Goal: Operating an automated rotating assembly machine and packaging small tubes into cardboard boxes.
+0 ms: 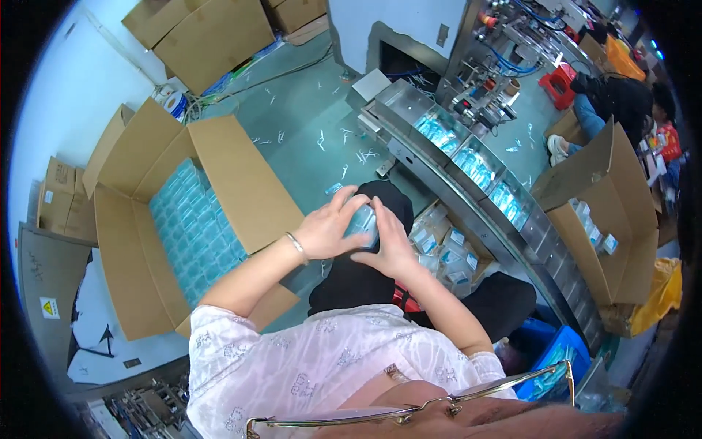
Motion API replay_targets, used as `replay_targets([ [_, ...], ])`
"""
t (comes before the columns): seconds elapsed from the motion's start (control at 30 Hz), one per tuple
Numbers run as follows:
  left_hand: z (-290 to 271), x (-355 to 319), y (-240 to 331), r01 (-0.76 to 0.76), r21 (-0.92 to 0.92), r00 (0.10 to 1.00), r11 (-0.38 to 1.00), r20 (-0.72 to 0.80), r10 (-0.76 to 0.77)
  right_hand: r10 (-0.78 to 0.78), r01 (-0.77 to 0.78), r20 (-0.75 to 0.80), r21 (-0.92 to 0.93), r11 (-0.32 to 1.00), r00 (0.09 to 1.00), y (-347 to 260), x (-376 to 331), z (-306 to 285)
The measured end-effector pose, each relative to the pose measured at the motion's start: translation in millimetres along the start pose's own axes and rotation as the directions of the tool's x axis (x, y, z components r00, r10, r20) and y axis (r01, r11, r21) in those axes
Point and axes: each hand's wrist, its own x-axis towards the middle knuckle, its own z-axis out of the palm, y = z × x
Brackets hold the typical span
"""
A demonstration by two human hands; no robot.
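Note:
Both of my hands are closed around a small clear plastic box (364,224) with blue-green contents, held above my lap. My left hand (330,228) grips its left side, and my right hand (393,247) wraps its right side. Much of the box is hidden by my fingers. To the left stands an open cardboard carton (245,194) with rows of similar blue-green boxes (194,227) packed inside. Close to my right hand, a lower carton (479,256) holds several clear boxes with white labels (455,260).
A curved metal conveyor (541,234) with blue-filled compartments runs along the right. Beyond it are another open carton (621,219) and a crouching person (614,99). A blue bin (563,358) sits at lower right. Small white pieces (322,140) litter the green floor.

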Motion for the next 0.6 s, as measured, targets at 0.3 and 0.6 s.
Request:
replay_targets([
  [0.3, 25.8, -37.7, -45.8, 0.048, -0.444, 0.979, 0.895, -0.156, -0.13, -0.131, 0.144, 0.077, -0.191, 0.971, 0.988, -8.1, 5.7, 17.7],
  [0.6, -80.4, -196.2, -292.4, 0.797, -0.031, 0.176, 0.603, -0.943, -0.281, 0.449, -0.488, -0.192, -0.369, 0.791, 0.873, 148.8, -128.2, -66.7],
])
